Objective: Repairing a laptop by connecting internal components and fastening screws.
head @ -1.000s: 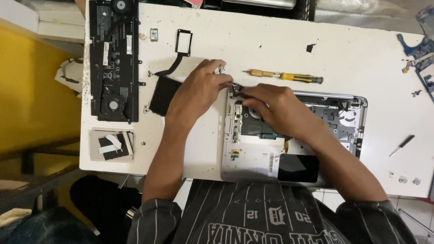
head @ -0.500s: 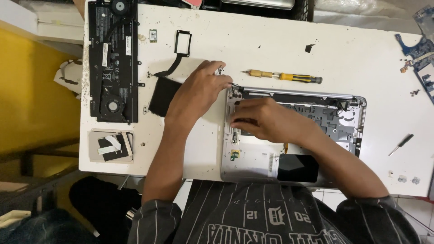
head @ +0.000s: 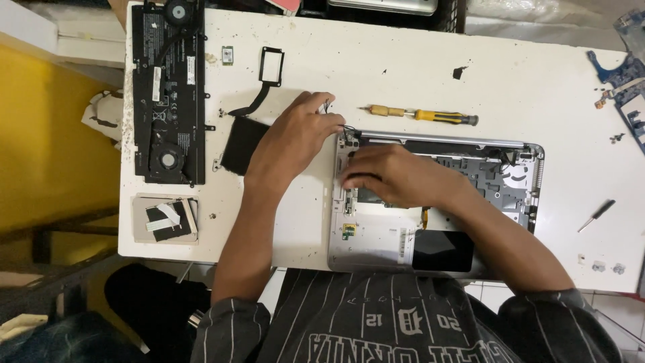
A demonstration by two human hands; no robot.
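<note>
white worktop (head: 403,74) carries an opened laptop base (head: 376,235); left hand (head: 295,138) braces its corner, grip loosely apart; right hand (head: 396,176) presses inside, grip unclear; screwdriver (head: 420,115) lies near.

Even, bright overhead light; the white worktop (head: 403,74) shows no glare. Soft shadows lie just under the hands (head: 336,154). Focus is sharp, edges slightly dimmer.
</note>
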